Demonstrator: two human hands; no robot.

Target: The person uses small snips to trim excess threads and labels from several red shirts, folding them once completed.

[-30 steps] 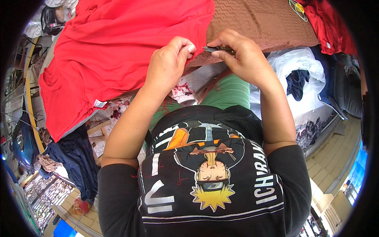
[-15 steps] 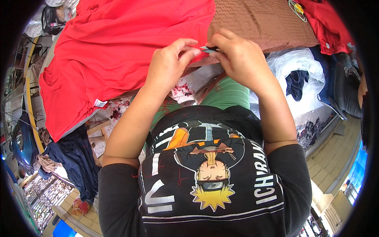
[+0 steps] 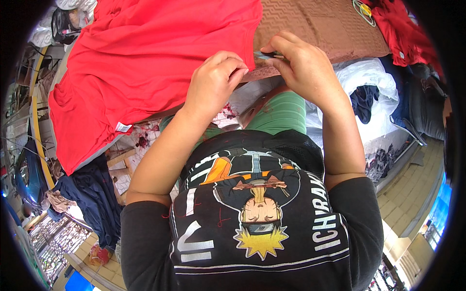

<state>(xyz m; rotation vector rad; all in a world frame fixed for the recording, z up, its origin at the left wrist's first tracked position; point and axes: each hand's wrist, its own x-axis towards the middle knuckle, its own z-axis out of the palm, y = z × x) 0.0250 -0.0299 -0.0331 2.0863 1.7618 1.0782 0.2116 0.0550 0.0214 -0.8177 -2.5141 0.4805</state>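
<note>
A red cloth garment (image 3: 160, 58) with a small white label (image 3: 123, 127) spreads over the left part of the brown padded table top (image 3: 315, 29). At the garment's near right corner, my left hand (image 3: 213, 80) is closed in a pinch on its edge; whether a loose thread is also between the fingertips is too small to see. My right hand (image 3: 308, 70) grips small thread snips (image 3: 266, 55), dark with grey blades. The blades point left toward the garment's edge, a little apart from it. My right fingers cover most of the snips' handles.
More red cloth (image 3: 405, 36) lies at the far right, beside a yellowish coiled cord (image 3: 364, 12). Below the table's right side stands a white plastic bag (image 3: 359, 77) with dark cloth in it. Dark cloth (image 3: 92, 199) hangs at the lower left. My green-clothed legs (image 3: 284, 111) are under the table edge.
My right hand has drawn slightly right with the snips, away from my left fingers. The left hand has shifted slightly down, its fingers closer together at the garment's corner.
</note>
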